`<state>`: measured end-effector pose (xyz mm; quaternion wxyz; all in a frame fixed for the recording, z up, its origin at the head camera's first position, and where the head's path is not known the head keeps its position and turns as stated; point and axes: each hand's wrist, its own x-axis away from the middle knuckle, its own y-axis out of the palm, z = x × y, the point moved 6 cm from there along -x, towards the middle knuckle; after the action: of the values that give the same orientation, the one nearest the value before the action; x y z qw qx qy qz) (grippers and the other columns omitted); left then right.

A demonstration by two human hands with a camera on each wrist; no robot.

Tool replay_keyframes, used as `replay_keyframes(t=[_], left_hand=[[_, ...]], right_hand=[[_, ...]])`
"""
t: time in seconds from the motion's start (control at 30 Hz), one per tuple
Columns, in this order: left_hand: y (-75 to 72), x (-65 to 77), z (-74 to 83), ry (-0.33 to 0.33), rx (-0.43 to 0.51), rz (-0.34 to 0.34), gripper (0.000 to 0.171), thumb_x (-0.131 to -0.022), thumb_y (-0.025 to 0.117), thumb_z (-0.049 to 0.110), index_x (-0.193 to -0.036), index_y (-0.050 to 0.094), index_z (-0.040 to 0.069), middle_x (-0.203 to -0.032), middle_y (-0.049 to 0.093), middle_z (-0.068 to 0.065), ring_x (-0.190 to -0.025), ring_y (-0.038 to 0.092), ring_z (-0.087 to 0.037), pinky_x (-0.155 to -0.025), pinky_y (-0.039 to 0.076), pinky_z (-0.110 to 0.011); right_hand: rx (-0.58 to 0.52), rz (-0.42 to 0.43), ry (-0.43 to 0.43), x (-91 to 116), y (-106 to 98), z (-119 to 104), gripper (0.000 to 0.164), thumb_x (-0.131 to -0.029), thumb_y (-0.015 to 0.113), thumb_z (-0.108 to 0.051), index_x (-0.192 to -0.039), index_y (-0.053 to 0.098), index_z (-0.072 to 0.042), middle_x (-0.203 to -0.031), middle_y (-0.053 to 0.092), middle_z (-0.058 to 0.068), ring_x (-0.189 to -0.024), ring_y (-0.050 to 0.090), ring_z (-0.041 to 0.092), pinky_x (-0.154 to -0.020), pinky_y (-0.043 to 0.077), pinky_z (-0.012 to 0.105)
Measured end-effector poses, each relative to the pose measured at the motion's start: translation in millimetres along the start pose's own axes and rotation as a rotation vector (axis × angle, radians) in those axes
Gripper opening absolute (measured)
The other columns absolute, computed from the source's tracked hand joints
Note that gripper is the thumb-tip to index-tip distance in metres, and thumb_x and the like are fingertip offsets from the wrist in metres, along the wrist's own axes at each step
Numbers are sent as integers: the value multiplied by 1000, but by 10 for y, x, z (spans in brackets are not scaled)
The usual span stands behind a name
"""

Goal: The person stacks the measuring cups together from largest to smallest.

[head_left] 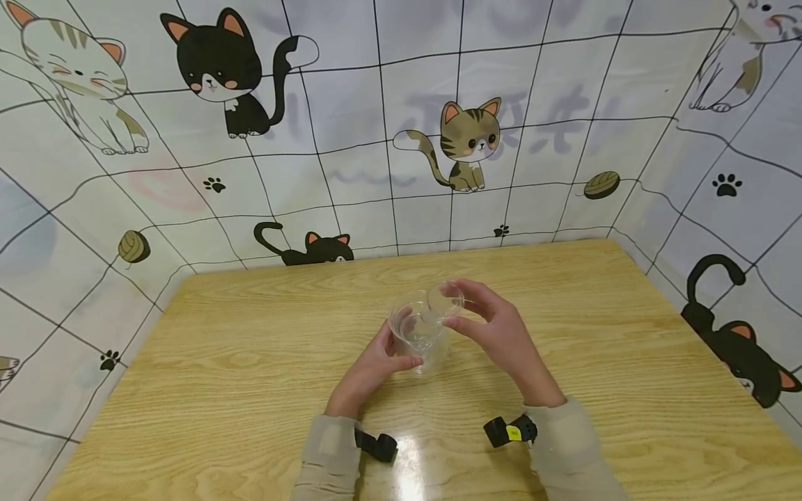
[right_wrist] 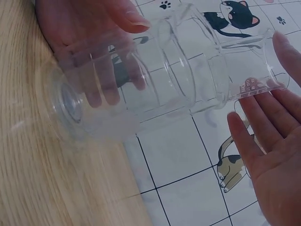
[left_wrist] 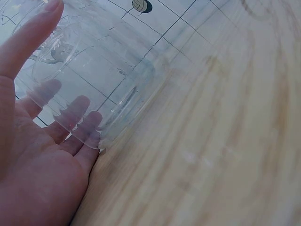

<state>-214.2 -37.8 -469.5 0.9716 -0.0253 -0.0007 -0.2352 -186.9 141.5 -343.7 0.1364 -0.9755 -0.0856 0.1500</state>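
Observation:
A wide clear vessel [head_left: 410, 327] stands near the middle of the table, its round base [right_wrist: 70, 103] low against the wood in the right wrist view. My left hand [head_left: 379, 358] grips it from the left, thumb on the near side and fingers [left_wrist: 80, 108] round the other. Over its mouth, my right hand [head_left: 495, 323] holds a small clear beaker [head_left: 446, 300] between thumb and fingers. Red printed markings [right_wrist: 249, 85] show on the beaker's wall. In the right wrist view one end of the beaker overlaps the larger vessel's rim.
The wood-grain table [head_left: 250, 362] extends around both hands. Behind it and at both sides hangs a white grid-patterned cloth [head_left: 351, 167] printed with cartoon cats. A black strap camera [head_left: 379, 445] sits on the left wrist, another camera [head_left: 510, 431] on the right.

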Motion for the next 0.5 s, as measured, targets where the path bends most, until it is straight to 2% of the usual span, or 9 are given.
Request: replay_keyframes(t=[0.2,0.5], left_hand=[[5,2,7,3,-2,-8,84,-72,75,27,-138,24,38,-139,32,12,-128,26,-7,-104,19,-40],[-4,-10,-5,7,-19,-5,82,-72,74,27,-136,25,41,-139,31,13,-129,25,-7,-104,19,-40]], right_hand=[[44,-8,19,-39,46,246,48,-78,69,-28,-122,51,-29,-118,55,-9,-117,44,14,-93,38,40],[68,-18,29,-45,96,330,50,-77,69,-30,-123,50,-32,-120,53,-11,-121,40,13,-95,35,43]])
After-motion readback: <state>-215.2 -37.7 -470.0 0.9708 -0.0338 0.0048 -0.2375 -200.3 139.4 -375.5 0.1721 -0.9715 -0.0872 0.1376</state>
